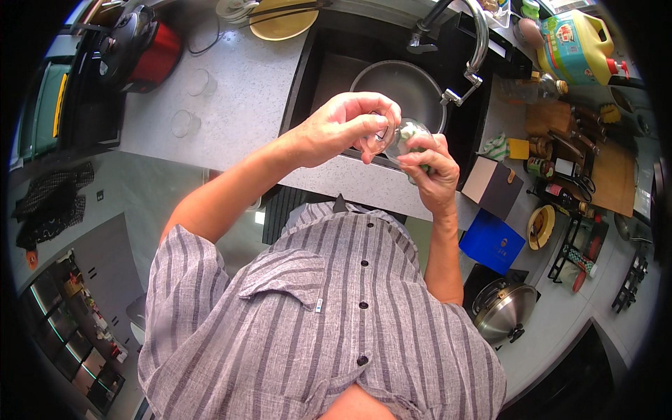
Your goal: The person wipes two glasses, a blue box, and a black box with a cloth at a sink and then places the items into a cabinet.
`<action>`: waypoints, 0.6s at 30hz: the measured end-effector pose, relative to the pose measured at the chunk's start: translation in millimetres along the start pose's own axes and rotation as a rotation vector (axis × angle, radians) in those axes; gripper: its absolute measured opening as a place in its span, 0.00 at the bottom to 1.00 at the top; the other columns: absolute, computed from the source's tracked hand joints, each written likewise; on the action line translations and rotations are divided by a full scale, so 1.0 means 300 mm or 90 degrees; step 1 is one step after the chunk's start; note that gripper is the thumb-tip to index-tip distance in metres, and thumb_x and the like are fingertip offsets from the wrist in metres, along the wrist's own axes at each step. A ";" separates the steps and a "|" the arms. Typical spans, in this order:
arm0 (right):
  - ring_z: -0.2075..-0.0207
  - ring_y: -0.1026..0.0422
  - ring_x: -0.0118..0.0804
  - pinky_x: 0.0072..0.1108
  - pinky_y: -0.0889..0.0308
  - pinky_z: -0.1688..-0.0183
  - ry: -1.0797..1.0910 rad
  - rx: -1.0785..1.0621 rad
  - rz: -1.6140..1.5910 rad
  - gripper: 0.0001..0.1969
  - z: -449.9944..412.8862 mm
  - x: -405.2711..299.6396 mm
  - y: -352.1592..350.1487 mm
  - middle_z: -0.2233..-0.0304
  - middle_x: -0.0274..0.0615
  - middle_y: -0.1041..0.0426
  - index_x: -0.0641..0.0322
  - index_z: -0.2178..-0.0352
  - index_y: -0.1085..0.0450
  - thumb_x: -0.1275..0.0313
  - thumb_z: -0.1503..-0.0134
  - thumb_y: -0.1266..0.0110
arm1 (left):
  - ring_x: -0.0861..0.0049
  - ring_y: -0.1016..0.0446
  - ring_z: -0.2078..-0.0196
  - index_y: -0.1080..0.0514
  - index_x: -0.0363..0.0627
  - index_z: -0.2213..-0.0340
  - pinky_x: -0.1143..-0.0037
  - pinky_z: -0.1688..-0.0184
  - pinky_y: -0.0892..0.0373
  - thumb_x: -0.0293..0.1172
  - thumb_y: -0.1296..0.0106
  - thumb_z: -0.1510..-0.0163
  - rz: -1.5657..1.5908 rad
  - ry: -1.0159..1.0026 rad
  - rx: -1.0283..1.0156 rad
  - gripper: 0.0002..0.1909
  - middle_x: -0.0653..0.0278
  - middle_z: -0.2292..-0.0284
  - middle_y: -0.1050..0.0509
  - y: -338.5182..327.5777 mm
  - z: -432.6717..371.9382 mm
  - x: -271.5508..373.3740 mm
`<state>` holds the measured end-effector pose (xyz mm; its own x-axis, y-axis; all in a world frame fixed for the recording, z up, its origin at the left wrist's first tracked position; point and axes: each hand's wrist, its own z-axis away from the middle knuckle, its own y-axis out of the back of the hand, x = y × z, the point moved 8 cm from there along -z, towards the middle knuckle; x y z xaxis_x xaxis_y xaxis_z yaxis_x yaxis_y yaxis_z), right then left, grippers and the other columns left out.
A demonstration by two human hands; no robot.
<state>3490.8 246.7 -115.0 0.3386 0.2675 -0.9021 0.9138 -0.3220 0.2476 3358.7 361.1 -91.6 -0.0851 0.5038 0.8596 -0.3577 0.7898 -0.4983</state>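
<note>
My left hand [349, 126] grips a small clear glass [386, 135] by its rim, above the front edge of a black sink [325, 58]. Close against it on the right, my right hand [433, 165] holds a rounded clear glass piece [407, 131] together with a white and green scrubbing cloth or pad, partly hidden by the fingers. Whether the two glass pieces touch is hard to tell. Below my hands a dark round pan [404, 86] lies in the sink. Two clear glasses [199, 82] [184, 123] stand on the counter to the left.
A chrome faucet [479, 50] arches over the sink. At left is a red and black cooker [152, 58]; a yellow bowl [283, 21] with chopsticks sits behind. On the right are a yellow detergent jug [572, 47], knives in a wooden block [548, 118], boxes and a lidded steel pan [506, 312].
</note>
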 end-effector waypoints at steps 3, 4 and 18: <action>0.59 0.31 0.33 0.24 0.34 0.55 -0.002 -0.005 0.003 0.12 0.001 -0.003 0.003 0.61 0.33 0.21 0.54 0.69 0.18 0.77 0.57 0.28 | 0.87 0.28 0.78 0.31 0.37 0.59 0.82 0.73 0.28 0.32 0.54 0.35 -0.048 -0.015 -0.020 0.10 0.69 0.76 0.29 -0.010 -0.002 0.022; 0.59 0.31 0.33 0.24 0.34 0.55 -0.002 -0.005 0.003 0.12 0.001 -0.007 0.003 0.61 0.33 0.21 0.54 0.69 0.18 0.77 0.57 0.28 | 0.87 0.28 0.78 0.31 0.37 0.59 0.82 0.73 0.28 0.32 0.54 0.35 -0.049 -0.015 -0.020 0.10 0.69 0.76 0.29 -0.005 -0.002 0.022; 0.60 0.30 0.35 0.25 0.34 0.56 0.094 0.021 0.155 0.08 -0.007 -0.147 0.029 0.63 0.33 0.20 0.56 0.72 0.20 0.78 0.56 0.29 | 0.91 0.30 0.62 0.24 0.44 0.62 0.83 0.56 0.33 0.40 0.42 0.38 -0.179 0.066 0.194 0.11 0.76 0.67 0.26 0.051 0.068 0.080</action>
<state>3484.2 234.0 -72.2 0.5788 0.3072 -0.7554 0.7945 -0.4212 0.4375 3332.1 378.0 -76.2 0.1428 0.3284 0.9337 -0.6134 0.7697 -0.1769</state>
